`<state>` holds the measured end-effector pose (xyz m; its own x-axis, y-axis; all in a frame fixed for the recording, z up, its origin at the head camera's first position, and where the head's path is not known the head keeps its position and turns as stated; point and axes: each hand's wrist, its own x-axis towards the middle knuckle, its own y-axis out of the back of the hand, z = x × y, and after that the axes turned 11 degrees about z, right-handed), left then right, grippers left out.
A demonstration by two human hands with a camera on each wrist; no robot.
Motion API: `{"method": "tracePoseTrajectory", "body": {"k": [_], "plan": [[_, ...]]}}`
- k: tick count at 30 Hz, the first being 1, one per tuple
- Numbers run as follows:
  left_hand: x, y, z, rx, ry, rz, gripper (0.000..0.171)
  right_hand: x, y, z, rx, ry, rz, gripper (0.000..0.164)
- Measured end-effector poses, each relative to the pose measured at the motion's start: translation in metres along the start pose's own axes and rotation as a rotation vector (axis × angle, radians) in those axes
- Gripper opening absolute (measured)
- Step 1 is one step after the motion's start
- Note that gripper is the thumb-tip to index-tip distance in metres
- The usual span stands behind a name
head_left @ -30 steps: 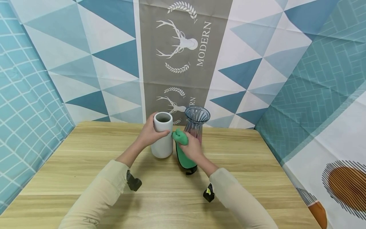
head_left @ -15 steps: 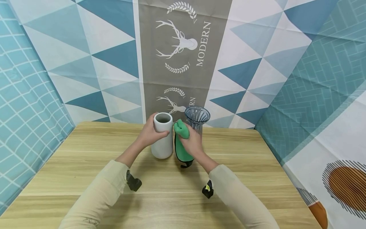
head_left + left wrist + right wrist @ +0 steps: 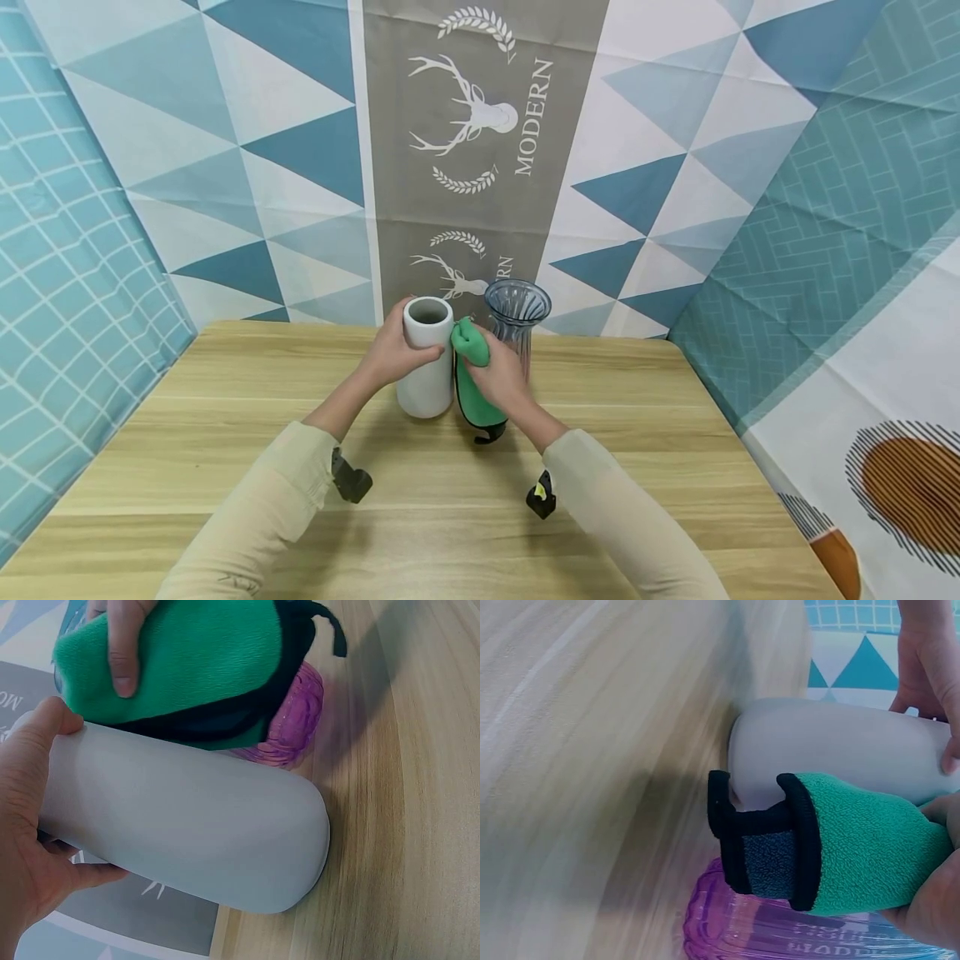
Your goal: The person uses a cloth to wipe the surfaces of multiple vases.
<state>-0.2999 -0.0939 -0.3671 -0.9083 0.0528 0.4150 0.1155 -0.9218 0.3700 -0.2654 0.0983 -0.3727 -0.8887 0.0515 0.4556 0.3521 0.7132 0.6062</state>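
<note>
A white cylindrical vase (image 3: 426, 387) stands upright on the table, its round mouth facing up. My left hand (image 3: 392, 346) grips it near the top, thumb across the front and fingers round the far side. In my right hand (image 3: 501, 372) is a bunched green cloth (image 3: 480, 402) with black edging and a dark loop hanging low. The cloth is close against the white vase's right side; whether they touch I cannot tell. Behind the right hand a ribbed glass vase (image 3: 517, 304) stands, bluish at its flared rim. Its pink-purple base (image 3: 296, 720) shows in the left wrist view.
The wooden table (image 3: 420, 533) reaches back to a patterned cloth backdrop (image 3: 300, 192). Blue tile-print cloth (image 3: 67, 250) hangs at the left, and more printed cloth (image 3: 847, 333) hangs at the right. The glass vase stands very near the right hand.
My right hand has shifted slightly up and left with the cloth, nearer the white vase. The left hand and both vases have stayed in place.
</note>
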Motion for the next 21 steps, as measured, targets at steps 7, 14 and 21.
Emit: {"method": "tracePoseTrajectory", "body": {"k": [7,14,21], "plan": [[0.000,-0.001,0.000,0.000,-0.001,0.001,0.086,-0.007,-0.004,0.008,-0.046,-0.011,-0.064,0.037],[-0.001,-0.001,-0.001,0.003,-0.002,-0.001,0.086,-0.015,-0.009,0.018,-0.088,-0.019,-0.136,0.043],[0.000,-0.001,-0.001,0.002,-0.001,0.001,0.087,-0.019,-0.010,0.025,-0.134,-0.013,-0.222,0.042]]}}
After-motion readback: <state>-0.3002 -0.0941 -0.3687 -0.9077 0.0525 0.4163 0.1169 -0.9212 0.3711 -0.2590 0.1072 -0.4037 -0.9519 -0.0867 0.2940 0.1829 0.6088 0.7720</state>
